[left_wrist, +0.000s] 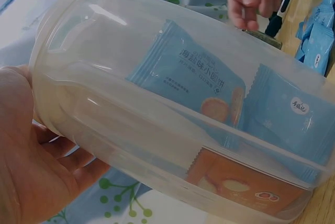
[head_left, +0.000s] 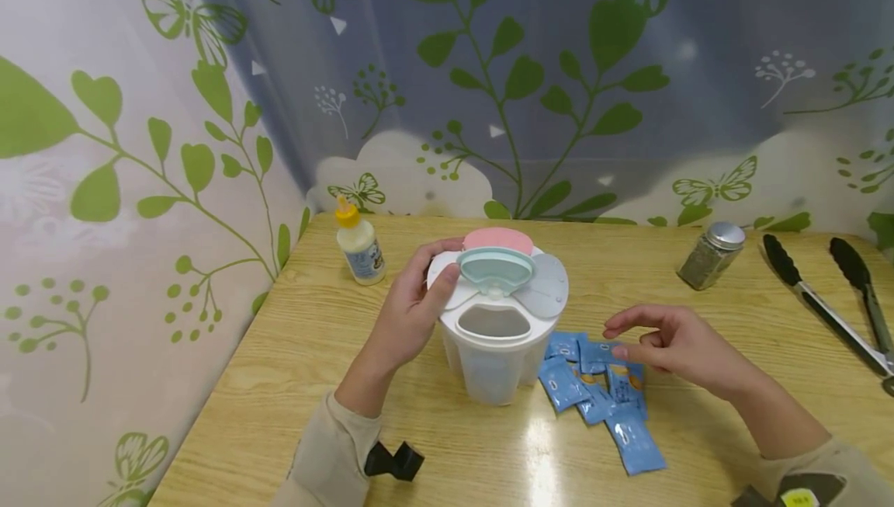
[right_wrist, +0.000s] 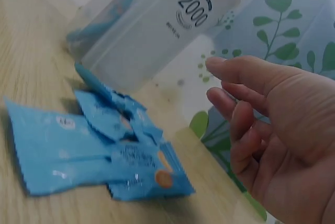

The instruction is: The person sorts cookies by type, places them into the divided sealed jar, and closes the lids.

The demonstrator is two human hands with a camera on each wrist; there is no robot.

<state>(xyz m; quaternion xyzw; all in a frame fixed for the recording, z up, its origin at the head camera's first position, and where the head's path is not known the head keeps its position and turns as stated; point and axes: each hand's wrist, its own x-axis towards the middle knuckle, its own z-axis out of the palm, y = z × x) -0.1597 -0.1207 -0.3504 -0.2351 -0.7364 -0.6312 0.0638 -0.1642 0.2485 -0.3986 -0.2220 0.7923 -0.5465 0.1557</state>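
Wood-grain table [head_left: 230, 445], leaf-print curtain [head_left: 559, 64] behind. Translucent container [head_left: 489, 371] upright on table, teal flap [head_left: 496, 270] raised; left hand [head_left: 408, 313] grips lid rim, thumb on top, other fingers partly hidden in head view. Right hand [head_left: 677, 348]: fingers loosely bent, thumb apart from forefinger, near loose blue packets [head_left: 597, 379] piled beside container. Contents unreadable from head view; left wrist view shows inner blue packets [left_wrist: 188, 77] plus orange packet [left_wrist: 246, 182]. "2000" marking [right_wrist: 193, 9] readable in right wrist view only. Right sleeve [head_left: 848, 464] cut off.
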